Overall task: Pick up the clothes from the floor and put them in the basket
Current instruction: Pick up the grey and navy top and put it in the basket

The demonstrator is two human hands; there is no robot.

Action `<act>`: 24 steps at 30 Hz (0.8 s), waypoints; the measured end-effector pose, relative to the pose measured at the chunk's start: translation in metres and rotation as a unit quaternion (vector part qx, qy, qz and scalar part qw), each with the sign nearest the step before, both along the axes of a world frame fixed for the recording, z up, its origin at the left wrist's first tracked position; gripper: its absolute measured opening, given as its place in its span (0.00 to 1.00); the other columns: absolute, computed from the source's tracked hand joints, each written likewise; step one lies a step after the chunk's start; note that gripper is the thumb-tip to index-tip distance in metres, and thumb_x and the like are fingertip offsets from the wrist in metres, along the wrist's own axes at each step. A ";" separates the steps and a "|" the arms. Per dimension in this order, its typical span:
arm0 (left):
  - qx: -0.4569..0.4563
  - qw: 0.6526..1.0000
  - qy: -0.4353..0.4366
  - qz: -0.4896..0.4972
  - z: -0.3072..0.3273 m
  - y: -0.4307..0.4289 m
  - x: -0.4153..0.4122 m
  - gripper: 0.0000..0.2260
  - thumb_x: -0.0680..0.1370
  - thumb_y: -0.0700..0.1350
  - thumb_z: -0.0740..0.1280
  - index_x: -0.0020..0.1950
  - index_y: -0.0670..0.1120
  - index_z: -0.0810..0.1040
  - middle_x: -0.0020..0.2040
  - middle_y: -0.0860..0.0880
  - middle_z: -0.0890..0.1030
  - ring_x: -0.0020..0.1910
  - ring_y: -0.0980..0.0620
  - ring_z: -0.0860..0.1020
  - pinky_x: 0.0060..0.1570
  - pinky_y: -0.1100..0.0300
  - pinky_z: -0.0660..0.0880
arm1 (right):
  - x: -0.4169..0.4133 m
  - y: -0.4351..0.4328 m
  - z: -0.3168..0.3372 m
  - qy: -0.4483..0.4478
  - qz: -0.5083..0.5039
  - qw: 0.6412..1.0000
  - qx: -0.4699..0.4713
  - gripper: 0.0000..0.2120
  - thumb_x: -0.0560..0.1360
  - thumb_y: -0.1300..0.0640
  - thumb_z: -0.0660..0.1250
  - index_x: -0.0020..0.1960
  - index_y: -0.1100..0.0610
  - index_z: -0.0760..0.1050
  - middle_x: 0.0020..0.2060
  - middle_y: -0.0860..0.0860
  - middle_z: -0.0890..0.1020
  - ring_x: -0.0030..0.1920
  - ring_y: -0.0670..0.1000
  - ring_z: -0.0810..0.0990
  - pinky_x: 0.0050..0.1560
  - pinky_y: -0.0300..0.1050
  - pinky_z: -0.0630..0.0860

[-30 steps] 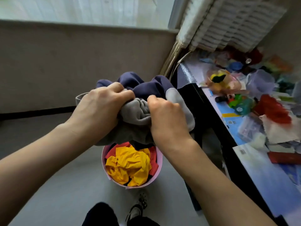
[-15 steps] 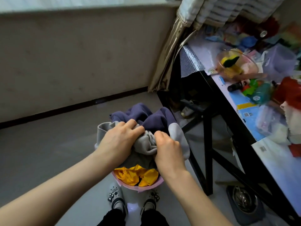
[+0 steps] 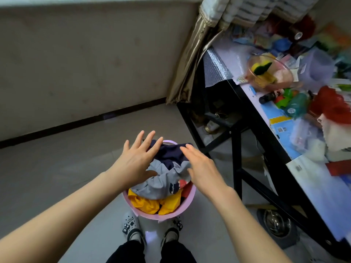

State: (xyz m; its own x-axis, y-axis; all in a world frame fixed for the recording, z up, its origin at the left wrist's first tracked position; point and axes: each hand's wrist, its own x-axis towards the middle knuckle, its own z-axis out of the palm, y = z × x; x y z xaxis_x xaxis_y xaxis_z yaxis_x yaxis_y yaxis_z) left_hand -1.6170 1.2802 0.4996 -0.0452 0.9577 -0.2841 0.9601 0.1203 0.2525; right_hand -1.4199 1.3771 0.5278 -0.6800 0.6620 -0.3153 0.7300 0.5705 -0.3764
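Left hand (image 3: 137, 162): fingers spread, palm down (holding nothing).
Right hand (image 3: 204, 170): fingers straight, together, palm down.

A lived-in room of a home. A curtain (image 3: 190, 63) hangs at upper right, a black-framed table (image 3: 236, 149) along the right edge is heaped with clutter (image 3: 296, 103), and a pink basket (image 3: 148, 215) of clothes (image 3: 161, 179) stands on the pale floor (image 3: 57, 168) at lower centre.

Round pink plastic basket (image 3: 148, 215), upright, heaped full.
Crumpled grey-and-navy garment (image 3: 161, 180) on top; yellow garment (image 3: 145, 203) beneath it at near side, red cloth (image 3: 187, 191) by right rim.
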 end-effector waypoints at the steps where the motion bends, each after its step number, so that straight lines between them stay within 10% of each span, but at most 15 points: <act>1: 0.012 1.000 0.024 -0.004 0.008 -0.001 -0.001 0.47 0.73 0.61 0.68 0.78 0.51 0.39 0.79 0.45 0.41 0.77 0.38 0.41 0.69 0.33 0.54 | 0.000 -0.001 0.006 0.003 0.010 1.000 0.011 0.32 0.76 0.69 0.62 0.76 0.52 0.58 0.76 0.49 0.61 0.75 0.49 0.57 0.71 0.40 0.57; 15: 0.165 0.962 0.166 0.142 0.114 -0.041 0.006 0.46 0.70 0.62 0.69 0.79 0.48 0.47 0.79 0.42 0.48 0.77 0.36 0.46 0.68 0.31 0.55 | -0.066 -0.024 0.083 0.071 0.170 0.955 0.233 0.44 0.66 0.66 0.76 0.77 0.58 0.58 0.75 0.57 0.62 0.76 0.59 0.56 0.73 0.56 0.61; 24: 0.162 0.861 0.281 0.391 0.172 -0.115 0.077 0.45 0.72 0.62 0.68 0.79 0.46 0.47 0.79 0.42 0.48 0.77 0.36 0.46 0.68 0.32 0.54 | -0.064 -0.064 0.150 0.185 0.376 0.868 0.265 0.44 0.66 0.64 0.76 0.76 0.61 0.59 0.74 0.60 0.63 0.75 0.63 0.57 0.72 0.59 0.62</act>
